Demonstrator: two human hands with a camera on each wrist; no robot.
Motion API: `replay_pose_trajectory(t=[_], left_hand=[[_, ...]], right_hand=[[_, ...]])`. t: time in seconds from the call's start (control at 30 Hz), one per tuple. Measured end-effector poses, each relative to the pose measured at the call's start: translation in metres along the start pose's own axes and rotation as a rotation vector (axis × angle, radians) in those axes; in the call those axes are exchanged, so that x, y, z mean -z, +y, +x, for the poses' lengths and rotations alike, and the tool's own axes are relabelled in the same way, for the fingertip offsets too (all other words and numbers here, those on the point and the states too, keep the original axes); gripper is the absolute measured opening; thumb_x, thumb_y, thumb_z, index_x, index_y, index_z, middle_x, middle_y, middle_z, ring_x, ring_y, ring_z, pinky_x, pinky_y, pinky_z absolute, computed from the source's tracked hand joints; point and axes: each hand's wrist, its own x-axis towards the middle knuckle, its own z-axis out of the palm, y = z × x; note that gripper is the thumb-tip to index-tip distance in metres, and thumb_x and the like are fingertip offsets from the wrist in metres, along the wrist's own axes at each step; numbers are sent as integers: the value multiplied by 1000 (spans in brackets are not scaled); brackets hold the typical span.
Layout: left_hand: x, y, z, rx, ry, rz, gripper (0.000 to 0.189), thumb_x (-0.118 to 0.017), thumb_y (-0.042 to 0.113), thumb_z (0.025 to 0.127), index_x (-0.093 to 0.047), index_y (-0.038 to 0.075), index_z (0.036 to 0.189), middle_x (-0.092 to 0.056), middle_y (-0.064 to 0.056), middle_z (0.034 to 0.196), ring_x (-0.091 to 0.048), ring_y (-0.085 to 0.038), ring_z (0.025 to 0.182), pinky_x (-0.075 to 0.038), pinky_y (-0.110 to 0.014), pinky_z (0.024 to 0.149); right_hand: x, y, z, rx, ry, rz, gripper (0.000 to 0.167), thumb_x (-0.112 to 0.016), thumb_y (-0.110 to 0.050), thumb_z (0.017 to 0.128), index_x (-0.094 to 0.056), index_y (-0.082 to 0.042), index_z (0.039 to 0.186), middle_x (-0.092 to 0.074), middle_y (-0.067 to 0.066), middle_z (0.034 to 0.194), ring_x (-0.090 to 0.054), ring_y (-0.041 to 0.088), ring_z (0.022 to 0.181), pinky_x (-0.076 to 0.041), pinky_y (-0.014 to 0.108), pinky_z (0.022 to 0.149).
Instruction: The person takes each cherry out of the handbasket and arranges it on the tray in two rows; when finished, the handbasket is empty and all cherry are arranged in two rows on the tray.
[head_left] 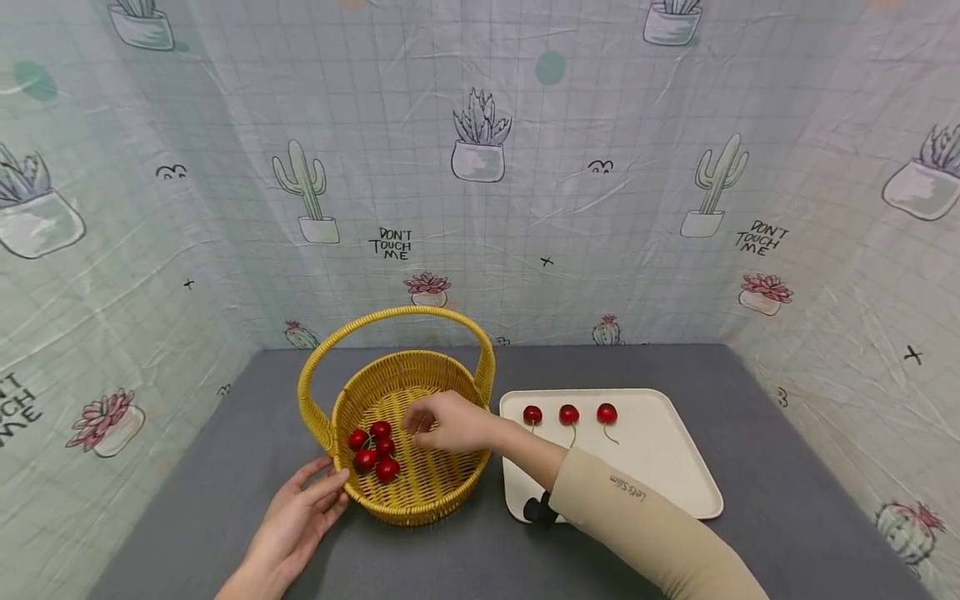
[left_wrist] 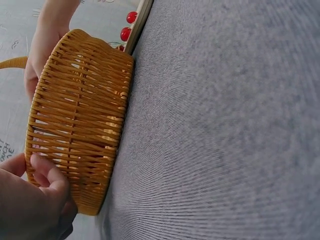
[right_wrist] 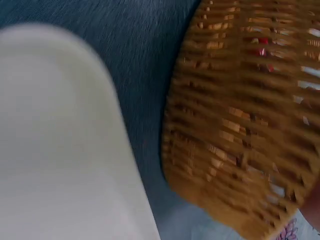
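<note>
A round yellow wicker basket (head_left: 409,510) with a tall arched handle stands on the dark grey table. Several red cherries (head_left: 386,469) lie together in its left half. At the basket's left front, my left hand (head_left: 296,521) holds the rim between thumb and fingers; in the left wrist view these fingers (left_wrist: 47,170) lie against the woven wall. Over the inside of the basket hovers my right hand (head_left: 452,422), fingers loosely bent, with nothing visible between them. Three cherries with stems, one of them the rightmost cherry (head_left: 607,413), lie in a row on a white tray (head_left: 660,467).
The tray sits just right of the basket, and my right forearm in a beige sleeve (head_left: 637,517) crosses over it. A black band (head_left: 542,508) shows at that wrist. Patterned sheeting (head_left: 540,217) encloses the table (head_left: 420,567) at the back and sides.
</note>
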Motion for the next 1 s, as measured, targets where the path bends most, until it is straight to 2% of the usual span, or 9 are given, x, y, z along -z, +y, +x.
replay_pose_trajectory(t=[0.2,0.47,0.63,1.0], left_hand=[[-2,0,-4,-5,15,18,59,-66,10,102,-28,8,147,-55,-2,114,-62,-11,93,-58,-29,86],[-4,1,-10,-34,34,103,67,-69,7,100,-28,4,153,-54,-6,118,-65,-16,99,-59,-37,91],[-4,1,-11,-45,40,137,68,-70,9,100,-28,2,154,-52,-9,124,-65,-18,100,-60,-39,92],[-6,1,-12,-43,44,131,66,-68,10,101,-29,-3,153,-49,-16,132,-66,-19,101,-58,-43,95]], right_hand=[[-15,1,10,-13,12,-14,22,-69,-4,96,-71,-1,118,-71,12,113,-65,7,93,-53,17,80],[-28,0,23,-60,67,-54,19,-73,-9,96,-74,-6,115,-72,0,107,-64,4,91,-51,15,77],[-31,-2,28,-82,81,-51,17,-74,-10,96,-74,-7,113,-73,2,108,-65,5,93,-52,15,78],[-46,-2,36,-113,88,-118,26,-74,-9,96,-72,-7,122,-72,3,113,-66,10,102,-52,16,83]])
